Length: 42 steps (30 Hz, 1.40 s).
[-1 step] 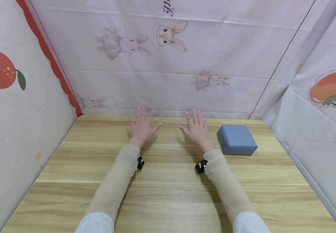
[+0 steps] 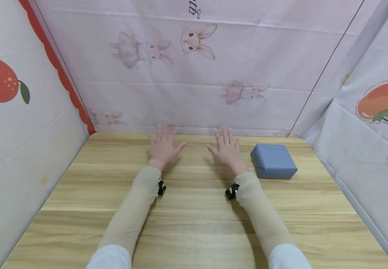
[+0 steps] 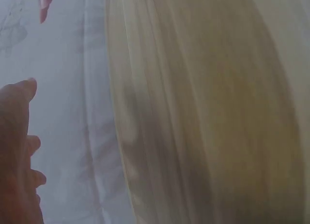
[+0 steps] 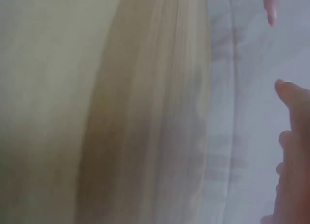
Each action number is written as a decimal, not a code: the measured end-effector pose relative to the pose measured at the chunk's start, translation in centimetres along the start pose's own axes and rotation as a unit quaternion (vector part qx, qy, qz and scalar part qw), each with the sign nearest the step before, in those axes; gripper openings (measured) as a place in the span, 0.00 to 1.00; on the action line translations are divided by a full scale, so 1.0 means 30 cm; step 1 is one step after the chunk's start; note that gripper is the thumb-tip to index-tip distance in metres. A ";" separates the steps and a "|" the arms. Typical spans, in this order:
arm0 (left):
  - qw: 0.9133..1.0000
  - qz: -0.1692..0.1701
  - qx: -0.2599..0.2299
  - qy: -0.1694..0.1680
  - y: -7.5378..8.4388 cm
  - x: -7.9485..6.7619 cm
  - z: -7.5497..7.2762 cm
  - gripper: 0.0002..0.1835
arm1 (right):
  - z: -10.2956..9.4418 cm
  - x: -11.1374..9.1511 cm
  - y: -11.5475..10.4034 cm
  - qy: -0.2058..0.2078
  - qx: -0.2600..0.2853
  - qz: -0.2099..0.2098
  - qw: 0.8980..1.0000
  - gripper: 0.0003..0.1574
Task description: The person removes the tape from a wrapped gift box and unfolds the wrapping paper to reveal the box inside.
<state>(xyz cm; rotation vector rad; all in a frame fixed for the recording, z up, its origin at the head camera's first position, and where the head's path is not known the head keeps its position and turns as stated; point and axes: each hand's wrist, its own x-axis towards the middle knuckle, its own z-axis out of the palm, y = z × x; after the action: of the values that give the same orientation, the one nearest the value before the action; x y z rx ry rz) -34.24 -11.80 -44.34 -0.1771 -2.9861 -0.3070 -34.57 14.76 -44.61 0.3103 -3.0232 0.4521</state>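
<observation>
Near the far edge of the table, my left hand (image 2: 163,148) is spread with its fingers straight and holds nothing. To its right, my right hand (image 2: 227,151) is also spread, palm down, with no object in it. Both hands appear raised a little, with shadows on the wood beside them. A blue box (image 2: 274,161), its surface smooth like wrapping paper, lies to the right of my right hand, apart from it. In the left wrist view, part of the left hand (image 3: 17,151) shows at the left edge. The right wrist view has the right hand (image 4: 294,156) at its right edge.
The wooden table (image 2: 194,224) reaches a pale cloth backdrop (image 2: 180,104) with rabbit prints. Fruit-printed cloths stand along the left (image 2: 19,142) and right sides (image 2: 365,149). A small black camera sits on each wrist, the left one (image 2: 161,188) and the right one (image 2: 231,191).
</observation>
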 end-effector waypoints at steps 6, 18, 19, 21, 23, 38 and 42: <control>1.000 0.010 0.008 -0.003 -0.023 -0.011 0.008 0.42 | -0.001 -0.002 0.007 -0.014 0.005 0.006 1.000 0.52; 0.999 0.022 0.029 -0.036 -0.014 -0.045 0.008 0.42 | -0.043 -0.066 0.035 -0.016 -0.015 0.002 1.000 0.52; 0.999 0.024 0.027 -0.037 -0.006 -0.049 0.005 0.42 | -0.052 -0.074 0.040 -0.015 -0.019 0.001 1.000 0.52; 0.999 0.029 0.023 -0.040 0.016 -0.061 -0.007 0.43 | -0.071 -0.092 0.050 -0.015 -0.024 -0.002 1.000 0.52; 0.998 0.037 0.015 -0.038 0.041 -0.074 -0.021 0.43 | -0.087 -0.108 0.062 -0.008 -0.028 -0.005 1.000 0.52; 0.992 0.121 -0.004 -0.023 0.274 -0.149 -0.072 0.43 | -0.211 -0.281 0.192 -0.002 -0.023 0.003 1.000 0.52; 0.989 0.147 0.000 -0.017 0.333 -0.158 -0.073 0.43 | -0.244 -0.323 0.245 0.003 -0.035 0.008 0.999 0.52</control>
<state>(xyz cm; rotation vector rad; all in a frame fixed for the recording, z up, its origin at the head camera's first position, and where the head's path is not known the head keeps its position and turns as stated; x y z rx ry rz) -28.01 -3.04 -40.97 -0.6196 -2.9361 -0.2711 -26.36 25.65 -40.66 0.2813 -3.0286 0.3476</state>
